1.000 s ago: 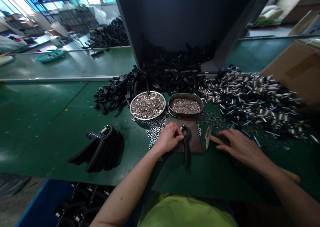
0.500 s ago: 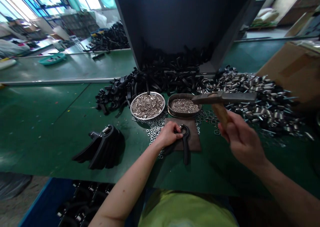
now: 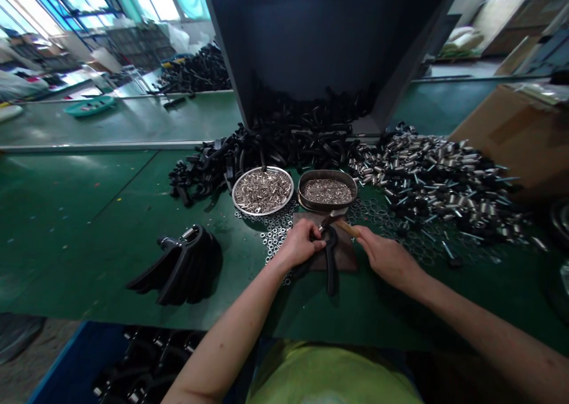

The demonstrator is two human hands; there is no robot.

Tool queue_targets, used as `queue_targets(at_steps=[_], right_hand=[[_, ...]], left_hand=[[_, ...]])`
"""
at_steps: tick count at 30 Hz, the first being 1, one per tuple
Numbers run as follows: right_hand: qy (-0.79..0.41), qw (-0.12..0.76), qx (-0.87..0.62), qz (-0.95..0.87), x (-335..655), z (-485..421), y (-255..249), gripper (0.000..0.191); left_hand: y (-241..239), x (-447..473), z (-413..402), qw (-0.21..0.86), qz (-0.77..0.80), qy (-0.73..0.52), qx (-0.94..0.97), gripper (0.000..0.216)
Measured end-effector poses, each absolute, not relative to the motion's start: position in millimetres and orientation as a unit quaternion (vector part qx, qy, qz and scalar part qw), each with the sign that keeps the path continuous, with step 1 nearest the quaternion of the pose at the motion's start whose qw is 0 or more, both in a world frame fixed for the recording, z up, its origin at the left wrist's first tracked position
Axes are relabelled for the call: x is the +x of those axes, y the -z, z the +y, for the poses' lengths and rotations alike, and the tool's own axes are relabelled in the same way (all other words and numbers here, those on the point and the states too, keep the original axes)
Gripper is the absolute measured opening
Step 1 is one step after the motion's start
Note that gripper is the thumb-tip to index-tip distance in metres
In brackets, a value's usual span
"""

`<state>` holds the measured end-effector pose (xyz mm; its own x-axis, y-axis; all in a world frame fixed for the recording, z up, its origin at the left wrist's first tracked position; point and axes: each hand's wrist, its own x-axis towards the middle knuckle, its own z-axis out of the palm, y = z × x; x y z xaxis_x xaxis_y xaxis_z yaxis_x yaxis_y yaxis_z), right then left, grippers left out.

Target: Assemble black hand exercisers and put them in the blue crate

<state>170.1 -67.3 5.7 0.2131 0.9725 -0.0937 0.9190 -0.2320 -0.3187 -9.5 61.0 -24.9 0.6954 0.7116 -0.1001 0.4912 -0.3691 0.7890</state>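
My left hand [image 3: 304, 242] is closed on a black hand grip with two handles [image 3: 330, 268], pinching it near its top end. The hand grip lies over a dark square plate [image 3: 349, 256] on the bench. My right hand [image 3: 383, 255] is wrapped round the wooden handle of a hammer [image 3: 348, 228]. The hammer's head is down at the top of the hand grip, beside my left fingertips; whether it touches is too small to tell. Just beyond the plate stand a round dish of small metal pins [image 3: 263, 192] and an oval tin of small metal parts [image 3: 328, 192].
Several black hand grips [image 3: 180, 268] stand together at the left. Loose nuts [image 3: 273, 238] lie left of the plate. Behind are heaps of black handles [image 3: 213, 161], springs and bolts [image 3: 444, 179], and a tipped grey bin [image 3: 320, 48]. A cardboard box [image 3: 502, 137] stands right, a blue crate [image 3: 71, 362] below left.
My right hand has brought the hammer down and left, from raised over the right side to the top of the hand grip. My left hand keeps its hold in nearly the same place.
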Motion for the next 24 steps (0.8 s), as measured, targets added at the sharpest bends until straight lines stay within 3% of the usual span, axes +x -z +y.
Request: queue_targets(at_steps=[3, 7, 10, 12, 16, 21, 24], right_hand=[[-0.162, 0.142, -0.767, -0.604, 171.7, -67.9, -12.4, 0.035], [-0.136, 0.299, -0.730, -0.599, 161.0, -90.7, -48.6, 0.036], [-0.047, 0.424, -0.686, -0.590, 152.0, -106.8, -52.0, 0.037], [-0.016, 0.385, -0.681, -0.622, 149.0, -108.3, -39.8, 0.032], [-0.126, 0.184, -0.713, -0.665, 148.2, -98.8, -24.7, 0.029], [-0.067, 0.261, -0.714, -0.646, 147.5, -99.2, -28.6, 0.037], [-0.087, 0.182, -0.723, -0.661, 151.8, -100.5, -11.8, 0.037]], left_hand=[[25.5, -17.0, 49.3, 0.363, 0.377, -0.171, 0.835, 0.023], [29.5, -33.1, 24.0, 0.255, 0.427, -0.253, 0.829, 0.038], [32.8, -40.7, 10.5, 0.243, 0.450, -0.200, 0.835, 0.027], [34.3, -41.6, 6.9, 0.249, 0.460, -0.156, 0.838, 0.019], [34.6, -39.4, 7.7, 0.231, 0.467, -0.137, 0.842, 0.016], [31.0, -37.1, 11.3, 0.227, 0.475, -0.114, 0.843, 0.019], [27.5, -33.8, 13.1, 0.221, 0.476, -0.084, 0.847, 0.020]])
